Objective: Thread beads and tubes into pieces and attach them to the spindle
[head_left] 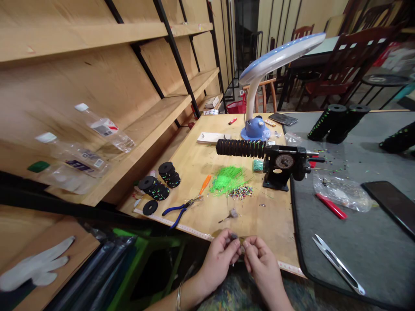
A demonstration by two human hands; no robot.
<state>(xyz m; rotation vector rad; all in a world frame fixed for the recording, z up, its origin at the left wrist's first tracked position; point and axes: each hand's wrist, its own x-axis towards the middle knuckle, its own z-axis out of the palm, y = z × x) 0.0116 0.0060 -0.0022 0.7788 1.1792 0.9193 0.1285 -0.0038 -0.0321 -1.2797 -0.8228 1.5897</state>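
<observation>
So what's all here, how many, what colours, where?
table: 1, tan, centre
mat: 1, grey, right
shelving: 1, tan and black, left
bottles: 3, clear, on shelving
glove: 1, white, lower left
chairs: several, brown, background
lamp: 1, blue and white, table's back
machine: 1, black, table's right
rolls: 4, black, machine and mat
ring stacks: 2, black, table's left
strands: 1 pile, green, table's middle
beads: 1 pile, multicoloured, beside strands
pliers: 1, blue, table's left
tweezers: 1, silver, mat's front
small thing: 1, dark, front
left hand: 1, bare, holding small thing
right hand: 1, bare, beside left
</observation>
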